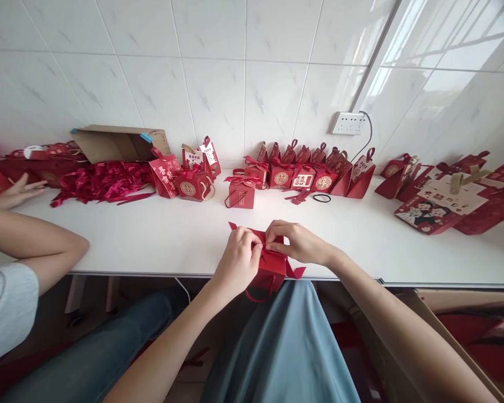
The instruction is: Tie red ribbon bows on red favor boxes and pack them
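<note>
At the table's front edge stands a small red gift box (269,272) with a red cord handle (258,299) hanging on the near side. My left hand (242,254) pinches the red ribbon (294,272) over the box top, fingers closed. From the right, my right hand (293,240) also pinches the ribbon, its fingertips almost meeting the left ones. Loose ribbon ends stick out at the box's far left and near right. The knot itself is mostly covered by my fingers.
Behind stand a small red box with a bow (241,193) and a row of red boxes (304,176). A red ribbon pile (105,182) lies before a cardboard box (117,140). A black ring (321,198) lies nearby. Red bags (437,204) stand right. A co-worker's arm (37,235) rests left.
</note>
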`<action>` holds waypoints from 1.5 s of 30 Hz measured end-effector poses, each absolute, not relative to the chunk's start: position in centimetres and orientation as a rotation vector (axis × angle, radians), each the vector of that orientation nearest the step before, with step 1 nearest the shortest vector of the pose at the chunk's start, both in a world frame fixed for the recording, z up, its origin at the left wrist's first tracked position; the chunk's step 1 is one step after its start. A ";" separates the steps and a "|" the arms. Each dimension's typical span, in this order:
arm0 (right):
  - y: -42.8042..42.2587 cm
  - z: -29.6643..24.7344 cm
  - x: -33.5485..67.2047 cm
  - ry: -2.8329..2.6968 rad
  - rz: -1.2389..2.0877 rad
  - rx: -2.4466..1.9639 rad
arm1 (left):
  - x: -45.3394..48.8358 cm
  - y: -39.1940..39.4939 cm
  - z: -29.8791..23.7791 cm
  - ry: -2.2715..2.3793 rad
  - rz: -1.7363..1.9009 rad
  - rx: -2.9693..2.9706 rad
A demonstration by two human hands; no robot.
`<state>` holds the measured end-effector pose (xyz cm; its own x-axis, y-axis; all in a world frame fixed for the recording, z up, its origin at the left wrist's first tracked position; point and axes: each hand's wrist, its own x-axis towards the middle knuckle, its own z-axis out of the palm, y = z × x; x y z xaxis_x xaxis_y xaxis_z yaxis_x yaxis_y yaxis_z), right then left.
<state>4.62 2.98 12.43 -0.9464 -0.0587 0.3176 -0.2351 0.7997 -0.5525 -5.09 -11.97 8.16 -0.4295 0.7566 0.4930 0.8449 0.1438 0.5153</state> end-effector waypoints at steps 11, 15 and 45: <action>3.5 10.4 4.7 -2.445 1.413 0.069 | -5.1 -12.1 10.1 -2.431 -0.888 -1.672; 3.0 10.7 5.1 -2.494 1.146 0.093 | -5.1 -11.8 11.3 -2.595 -0.756 -1.425; 2.4 10.7 5.9 -2.343 1.512 0.111 | -5.8 -12.7 12.1 -2.552 -1.362 -1.776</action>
